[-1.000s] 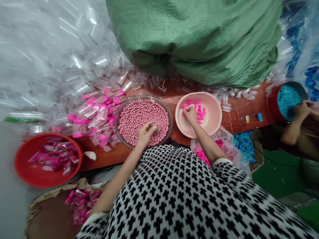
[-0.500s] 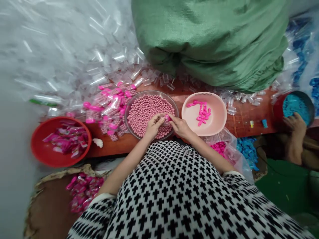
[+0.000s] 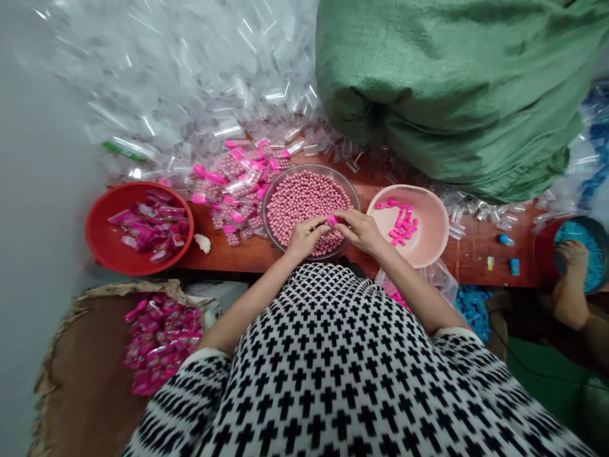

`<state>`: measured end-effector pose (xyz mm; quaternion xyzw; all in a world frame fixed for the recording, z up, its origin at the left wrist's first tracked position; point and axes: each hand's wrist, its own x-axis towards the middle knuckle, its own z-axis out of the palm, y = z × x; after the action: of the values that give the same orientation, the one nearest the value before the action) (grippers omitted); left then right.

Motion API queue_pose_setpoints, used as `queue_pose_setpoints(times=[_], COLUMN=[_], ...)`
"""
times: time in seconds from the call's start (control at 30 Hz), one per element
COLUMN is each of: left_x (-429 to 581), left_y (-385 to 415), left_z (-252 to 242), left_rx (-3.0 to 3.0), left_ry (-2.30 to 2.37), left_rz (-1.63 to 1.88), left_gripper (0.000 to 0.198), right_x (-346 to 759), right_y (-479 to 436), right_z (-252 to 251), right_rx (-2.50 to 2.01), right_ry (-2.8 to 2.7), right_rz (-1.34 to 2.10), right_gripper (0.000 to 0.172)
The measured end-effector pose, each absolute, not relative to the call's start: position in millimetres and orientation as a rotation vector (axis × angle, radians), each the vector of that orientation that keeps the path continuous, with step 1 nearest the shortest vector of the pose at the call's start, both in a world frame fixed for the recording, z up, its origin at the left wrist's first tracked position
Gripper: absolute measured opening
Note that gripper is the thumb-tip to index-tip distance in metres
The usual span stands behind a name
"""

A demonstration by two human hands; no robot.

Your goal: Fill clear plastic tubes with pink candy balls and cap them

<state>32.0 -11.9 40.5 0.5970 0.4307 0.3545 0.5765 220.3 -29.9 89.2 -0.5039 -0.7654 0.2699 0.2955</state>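
Note:
My left hand (image 3: 304, 236) and my right hand (image 3: 362, 230) meet over the near rim of a clear bowl (image 3: 352, 189) filled with pink candy balls (image 3: 299, 197). Between their fingertips they pinch a small tube with a pink cap (image 3: 332, 220). Whether the tube holds candy I cannot make out. Right of my hands stands a pale pink bowl (image 3: 431, 244) with several loose pink caps (image 3: 403, 227). Left of the clear bowl lies a heap of filled, pink-capped tubes (image 3: 238, 184).
A red bowl (image 3: 107, 251) of pink packets sits at the left, a woven basket (image 3: 80, 374) with more packets below it. Clear empty tubes (image 3: 200, 82) pile at the back beside a green sack (image 3: 457, 89). Another person's hand (image 3: 573, 254) reaches into a bowl of blue caps (image 3: 597, 251).
My right hand left the pale pink bowl with a cap and joined my left hand over the candy bowl. The view has swung, shifting everything rightward.

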Motion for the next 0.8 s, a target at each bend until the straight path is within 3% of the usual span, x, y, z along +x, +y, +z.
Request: queue_pose_setpoints(times=[0.33, 0.5, 0.67, 0.8], left_x=[25.7, 24.6, 29.0, 34.6], left_y=[-11.4, -11.9, -17.8, -15.3], left_z=[55.4, 56.1, 44.8, 40.2], left_rx=[1.813, 1.808, 1.418, 0.915], left_ry=[0.940, 0.949, 1.022, 1.070], left_rz=[0.827, 0.798, 0.789, 0.875], left_gripper=[0.029, 0.029, 0.027, 0.041], right_x=[219.4, 220.3, 220.3, 222.3], right_y=[-46.0, -47.2, -38.3, -32.9], right_z=[92.6, 88.2, 80.4, 83.7], right_rx=[-1.310, -1.299, -1.317, -1.337], right_ry=[-2.140, -2.117, -1.973, -1.423], right_rz=[0.561, 0.648, 0.919, 1.367], right_gripper=[0.011, 0.014, 0.025, 0.034])
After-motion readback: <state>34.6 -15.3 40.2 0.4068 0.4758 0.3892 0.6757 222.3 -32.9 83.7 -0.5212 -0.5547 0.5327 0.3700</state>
